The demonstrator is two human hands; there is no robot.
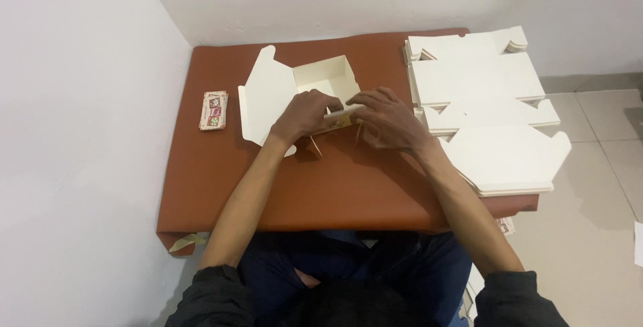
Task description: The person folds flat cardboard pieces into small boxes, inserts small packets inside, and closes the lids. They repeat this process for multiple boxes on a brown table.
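A person seated at a brown worktop (348,193) presses both hands onto a half-folded cream cardboard box (295,86), the left hand (305,116) and right hand (385,119) meeting over a small yellowish item (too hidden to identify). A stack of flat box blanks (489,113) lies at right, a small printed packet (213,110) at left.

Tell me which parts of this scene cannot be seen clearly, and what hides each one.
- Head view: the near wall of the half-folded box lies under the left hand and right hand.
- The small yellowish piece between the fingers is mostly covered; its kind is unclear.
- The print on the small packet is too small.
- The number of sheets in the flat cardboard stack cannot be counted.
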